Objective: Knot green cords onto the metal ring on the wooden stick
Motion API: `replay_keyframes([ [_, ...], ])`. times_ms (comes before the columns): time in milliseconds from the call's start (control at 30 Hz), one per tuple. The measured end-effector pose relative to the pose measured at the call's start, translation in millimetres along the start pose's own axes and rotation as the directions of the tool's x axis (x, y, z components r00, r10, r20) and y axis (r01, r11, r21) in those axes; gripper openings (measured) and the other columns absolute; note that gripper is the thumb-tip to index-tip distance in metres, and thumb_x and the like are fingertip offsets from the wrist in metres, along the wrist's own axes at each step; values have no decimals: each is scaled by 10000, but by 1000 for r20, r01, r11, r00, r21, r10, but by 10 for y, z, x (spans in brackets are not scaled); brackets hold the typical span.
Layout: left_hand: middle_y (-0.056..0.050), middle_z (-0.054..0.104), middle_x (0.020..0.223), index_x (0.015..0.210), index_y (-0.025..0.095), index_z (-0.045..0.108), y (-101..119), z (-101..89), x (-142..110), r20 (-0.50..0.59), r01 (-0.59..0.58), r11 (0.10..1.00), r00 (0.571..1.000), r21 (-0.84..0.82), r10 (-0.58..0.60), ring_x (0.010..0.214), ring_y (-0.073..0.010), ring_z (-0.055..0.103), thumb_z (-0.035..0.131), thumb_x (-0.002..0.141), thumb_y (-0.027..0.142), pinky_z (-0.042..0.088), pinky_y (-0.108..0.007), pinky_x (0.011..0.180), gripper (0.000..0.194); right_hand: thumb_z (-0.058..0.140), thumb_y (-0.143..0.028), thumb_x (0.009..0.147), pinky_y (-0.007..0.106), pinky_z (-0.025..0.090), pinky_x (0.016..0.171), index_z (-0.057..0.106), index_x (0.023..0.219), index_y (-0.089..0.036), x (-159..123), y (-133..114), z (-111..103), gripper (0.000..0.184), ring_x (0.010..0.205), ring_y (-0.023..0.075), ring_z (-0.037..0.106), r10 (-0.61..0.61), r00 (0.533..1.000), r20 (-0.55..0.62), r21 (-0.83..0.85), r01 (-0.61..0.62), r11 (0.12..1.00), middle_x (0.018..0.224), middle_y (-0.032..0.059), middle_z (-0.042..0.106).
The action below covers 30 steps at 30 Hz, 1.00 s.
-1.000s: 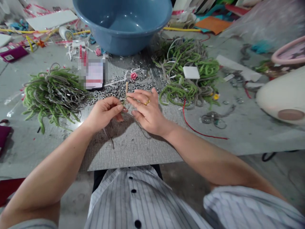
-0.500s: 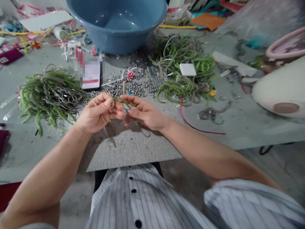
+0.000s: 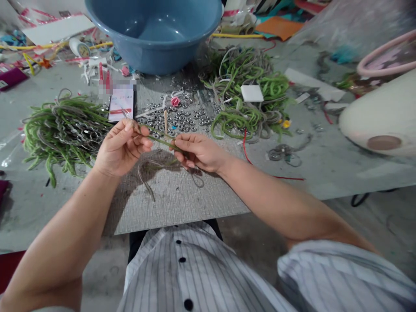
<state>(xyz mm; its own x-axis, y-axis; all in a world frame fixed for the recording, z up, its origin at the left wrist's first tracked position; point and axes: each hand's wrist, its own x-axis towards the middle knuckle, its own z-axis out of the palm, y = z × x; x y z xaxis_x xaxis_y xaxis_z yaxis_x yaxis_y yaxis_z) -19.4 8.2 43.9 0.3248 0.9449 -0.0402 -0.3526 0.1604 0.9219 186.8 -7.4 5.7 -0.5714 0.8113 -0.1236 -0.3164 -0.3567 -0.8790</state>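
I see the cord [image 3: 157, 139] on the basin's [image 3: 159, 50] near side, pinched by the left hand [image 3: 120, 145] and grasped by the right hand [image 3: 199, 151]. Rings [image 3: 186, 119] lie between it and the basin; a tangle [image 3: 275, 88] sits to the basin's right.

Head-Worn View, Facing Forward and Down

From close above, one head-worn camera is looking steeply down past the striped shirt [image 3: 162, 268] at the lower edge toward the left hand [image 3: 117, 147] and right hand [image 3: 201, 151] near mid-frame. The table [image 3: 188, 199] is stretching across the view; the blue basin [image 3: 156, 54], farther off, is running out at the top edge.
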Motion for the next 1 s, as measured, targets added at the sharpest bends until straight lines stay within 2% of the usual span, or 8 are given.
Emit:
replay_keyframes([
  [100,99,654,645,649,229,592,20,-41,41,-75,-43,999,996,1,43,491,-35,566,922,465,388,511,-165,468,410,528,-221,912,162,384,358,575,781,-159,16,-32,-34,152,336,46,473,8,998,-61,25,-6,1000,556,-43,643],
  [233,105,616,634,688,237,580,38,-139,85,-106,-72,997,992,8,73,504,-22,540,904,518,376,486,-168,492,391,540,-239,914,187,434,392,564,783,-170,30,-59,-71,149,351,62,504,32,996,-86,48,-28,998,557,-52,637],
  [433,103,615,645,683,251,558,45,-198,115,-209,-89,996,974,16,90,526,-34,537,870,563,353,484,-183,518,349,548,-221,904,168,400,372,581,768,-162,38,-67,-81,152,366,59,514,20,993,-120,30,-16,999,559,-35,649],
  [667,99,636,629,658,236,589,55,-211,127,-202,-110,994,974,-23,103,535,-31,579,848,616,299,506,-146,519,270,568,-208,885,165,399,358,580,738,-163,54,-65,-94,154,343,58,506,-5,989,-145,25,9,1000,541,-35,651],
  [867,83,646,609,644,226,572,80,-209,128,-232,-101,994,969,-32,91,445,-42,530,721,753,245,481,-167,436,186,577,-224,876,174,429,372,562,735,-172,58,-71,-110,150,344,52,501,-6,986,-166,40,13,999,556,-49,662],
  [933,88,647,609,650,222,571,78,-227,132,-218,-115,993,970,-19,108,438,-37,518,734,737,269,470,-172,424,191,562,-215,883,171,422,369,565,740,-170,58,-74,-112,150,341,48,497,-10,984,-179,43,18,999,557,-50,660],
  [1000,108,646,613,660,234,583,77,-253,134,-195,-127,992,973,-2,124,444,-31,507,798,661,316,458,-174,422,230,545,-199,890,174,423,366,565,739,-170,57,-77,-112,155,336,49,493,-17,982,-190,50,27,998,548,-51,653],
])
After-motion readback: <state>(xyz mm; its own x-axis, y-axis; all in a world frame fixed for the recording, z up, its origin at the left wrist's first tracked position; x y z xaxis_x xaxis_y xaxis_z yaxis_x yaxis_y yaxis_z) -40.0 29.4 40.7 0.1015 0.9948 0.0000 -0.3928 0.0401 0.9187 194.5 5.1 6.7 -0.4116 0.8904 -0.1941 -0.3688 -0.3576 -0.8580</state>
